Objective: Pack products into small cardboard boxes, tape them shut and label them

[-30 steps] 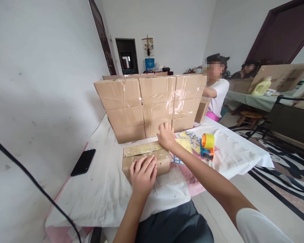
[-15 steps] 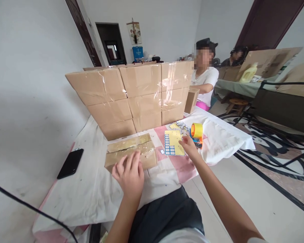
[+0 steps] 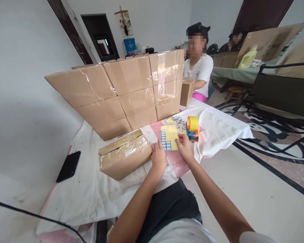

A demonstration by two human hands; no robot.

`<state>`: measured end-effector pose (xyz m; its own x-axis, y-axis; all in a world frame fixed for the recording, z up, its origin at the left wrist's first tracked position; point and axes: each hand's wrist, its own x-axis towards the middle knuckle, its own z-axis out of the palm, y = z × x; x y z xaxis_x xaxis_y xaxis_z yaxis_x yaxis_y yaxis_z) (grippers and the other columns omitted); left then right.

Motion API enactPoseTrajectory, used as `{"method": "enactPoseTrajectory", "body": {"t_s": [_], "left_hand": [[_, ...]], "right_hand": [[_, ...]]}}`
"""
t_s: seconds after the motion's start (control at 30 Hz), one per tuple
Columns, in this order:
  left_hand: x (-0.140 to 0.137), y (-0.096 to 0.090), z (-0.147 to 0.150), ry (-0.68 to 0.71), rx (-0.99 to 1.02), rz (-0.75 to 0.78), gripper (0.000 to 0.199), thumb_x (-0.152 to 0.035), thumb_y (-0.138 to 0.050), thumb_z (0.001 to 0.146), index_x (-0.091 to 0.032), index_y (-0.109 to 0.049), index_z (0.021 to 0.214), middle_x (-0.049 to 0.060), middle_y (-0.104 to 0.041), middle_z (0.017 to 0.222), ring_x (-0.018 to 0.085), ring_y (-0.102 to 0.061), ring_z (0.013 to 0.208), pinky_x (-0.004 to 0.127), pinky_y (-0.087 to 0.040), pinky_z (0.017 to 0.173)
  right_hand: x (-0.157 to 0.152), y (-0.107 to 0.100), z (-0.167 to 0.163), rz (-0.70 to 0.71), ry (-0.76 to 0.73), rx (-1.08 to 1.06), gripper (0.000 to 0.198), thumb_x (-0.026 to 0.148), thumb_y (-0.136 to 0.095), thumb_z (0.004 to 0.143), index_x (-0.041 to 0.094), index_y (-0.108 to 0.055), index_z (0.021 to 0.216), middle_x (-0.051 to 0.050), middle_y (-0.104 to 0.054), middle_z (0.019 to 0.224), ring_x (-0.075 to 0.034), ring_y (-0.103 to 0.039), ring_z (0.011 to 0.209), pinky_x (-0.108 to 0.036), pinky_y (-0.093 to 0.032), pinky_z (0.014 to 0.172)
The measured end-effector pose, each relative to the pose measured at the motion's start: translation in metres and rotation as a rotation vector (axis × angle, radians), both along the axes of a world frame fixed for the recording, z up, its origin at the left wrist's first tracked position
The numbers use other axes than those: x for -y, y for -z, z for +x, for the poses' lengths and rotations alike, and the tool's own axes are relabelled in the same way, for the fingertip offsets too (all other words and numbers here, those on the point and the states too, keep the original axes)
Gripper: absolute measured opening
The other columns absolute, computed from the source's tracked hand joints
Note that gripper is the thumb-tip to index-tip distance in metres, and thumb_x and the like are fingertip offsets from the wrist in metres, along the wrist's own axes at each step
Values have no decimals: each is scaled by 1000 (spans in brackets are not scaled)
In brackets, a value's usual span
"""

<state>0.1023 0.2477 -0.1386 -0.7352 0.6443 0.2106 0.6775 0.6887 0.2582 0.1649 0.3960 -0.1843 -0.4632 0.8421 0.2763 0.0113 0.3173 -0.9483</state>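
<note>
A yellow sheet (image 3: pixel 171 133) with blue-outlined rectangular stickers along its left and lower parts lies on the cloth. My right hand (image 3: pixel 184 148) has its thumb and fingertips closed at the sheet's right edge. Just left of the sheet, my left hand (image 3: pixel 159 157) reaches down to the cloth with bent, slightly parted fingers. It is beside the right end of a taped cardboard box (image 3: pixel 125 155); the spot under its fingertips is hidden. Behind the sheet are a second yellow sheet and loose sticker scraps (image 3: pixel 179 120). A yellow tape roll on an orange and blue dispenser (image 3: pixel 193 124) stands to the right.
Stacked, taped cardboard boxes (image 3: pixel 134 89) form a wall along the back of the table. A black phone (image 3: pixel 68 166) lies at left, and a black cable (image 3: pixel 35 213) crosses lower left. A person in white (image 3: pixel 202 67) sits across, by another box (image 3: pixel 186 92).
My left hand has left the top of the cardboard box and moved right, beside the sheet. The box now sits more slanted. My right hand stays at the sheet's edge; the view has shifted.
</note>
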Motion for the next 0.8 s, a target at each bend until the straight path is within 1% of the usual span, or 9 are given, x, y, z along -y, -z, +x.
{"method": "enactPoseTrajectory", "body": {"t_s": [0.03,0.1,0.17,0.2,0.4,0.5,0.6,0.7,0.8], "left_hand": [[-2,0,-1,-15,2,-26,51,0,-32,93,-10,-46,141,20,-63,121,23,-71,101,30,-59,78],[-2,0,-1,-28,0,-76,43,-1,-32,93,-10,-57,127,18,-62,118,21,-72,92,29,-58,74],[1,0,3,-31,-8,-120,38,-2,-33,93,-11,-62,116,17,-61,118,20,-72,88,29,-58,73],[2,0,5,-35,-15,-139,37,-2,-33,93,-11,-62,114,17,-60,118,21,-72,89,29,-58,73],[3,-2,13,-63,-69,-203,39,-3,-30,94,-11,-60,119,18,-57,122,25,-69,101,30,-59,72],[2,-4,13,-68,-78,-225,41,-5,-29,95,-13,-58,123,18,-59,121,25,-69,102,31,-59,72],[1,-6,12,-66,-73,-249,43,-6,-29,97,-17,-55,129,16,-64,116,25,-71,100,31,-58,71],[-1,-9,13,-66,-70,-278,42,-6,-27,97,-15,-61,119,15,-67,111,24,-72,99,29,-57,72],[-1,-11,16,-34,-67,-307,40,-4,-29,96,-14,-66,109,14,-69,107,23,-73,95,28,-56,71]], "right_hand": [[0,-1,0,0,4,-4,35,39,-60,81,19,-56,110,-13,-63,118,-28,-61,111,-46,-49,98],[1,-3,2,-6,12,-13,34,40,-59,82,20,-55,109,-13,-63,117,-28,-61,110,-45,-50,97],[3,-6,4,-15,12,-24,31,40,-58,84,20,-56,108,-12,-64,115,-27,-62,108,-45,-50,97],[4,-7,5,-20,12,-31,30,40,-57,84,20,-56,107,-12,-64,114,-27,-62,107,-44,-50,96],[6,-9,6,-45,24,-90,28,39,-57,85,20,-57,105,-11,-65,110,-26,-63,104,-43,-51,93],[5,-8,5,-59,23,-126,28,39,-58,84,20,-57,104,-11,-65,108,-27,-64,100,-44,-52,91],[4,-6,4,-75,25,-167,28,41,-59,83,20,-57,102,-11,-66,104,-27,-65,96,-44,-53,88],[4,-3,3,-94,29,-201,27,40,-60,83,21,-57,101,-11,-66,104,-28,-65,96,-46,-53,88],[3,-1,3,-115,28,-231,26,39,-60,83,21,-57,102,-11,-65,106,-28,-65,98,-46,-52,89]]}}
